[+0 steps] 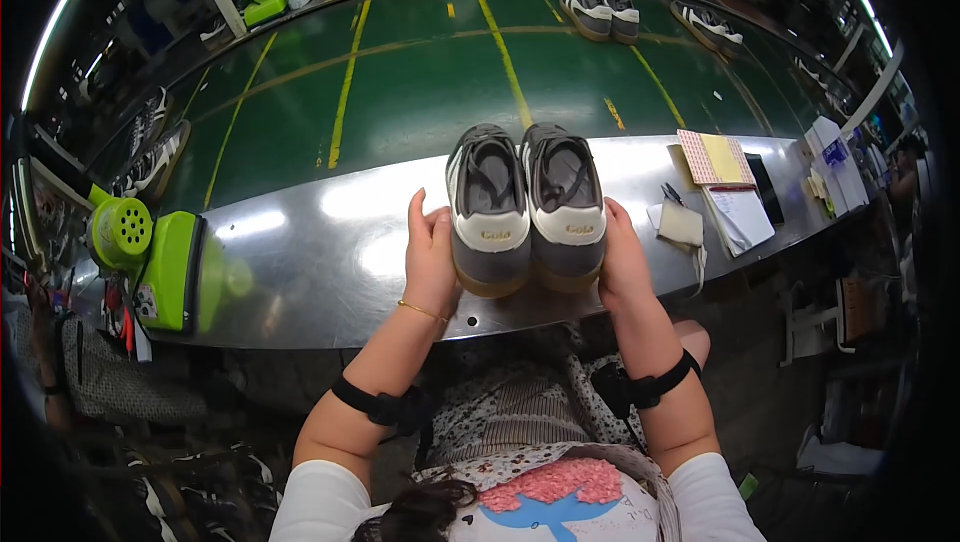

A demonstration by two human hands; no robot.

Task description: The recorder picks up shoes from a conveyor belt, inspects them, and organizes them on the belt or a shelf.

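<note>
Between my hands stands a pair of dark grey sneakers with white heel patches and gum-brown soles, heels toward me and toes pointing away. The left sneaker [488, 257] and the right sneaker [567, 254] sit side by side at the near edge of the metal table [300, 282]. My left hand [431, 257] grips the outer side of the left sneaker, its index finger pointing up. Against the outer side of the right sneaker, my right hand [625, 257] is closed, its fingers partly hidden behind the shoe.
Beyond the metal table runs a green conveyor belt [420, 72] with yellow lines, carrying more sneakers [600, 17] at the far right. A lime-green machine [165, 267] stands at left. To the right lie a notepad [738, 217], a small cloth pouch [680, 225] and a white box [838, 167].
</note>
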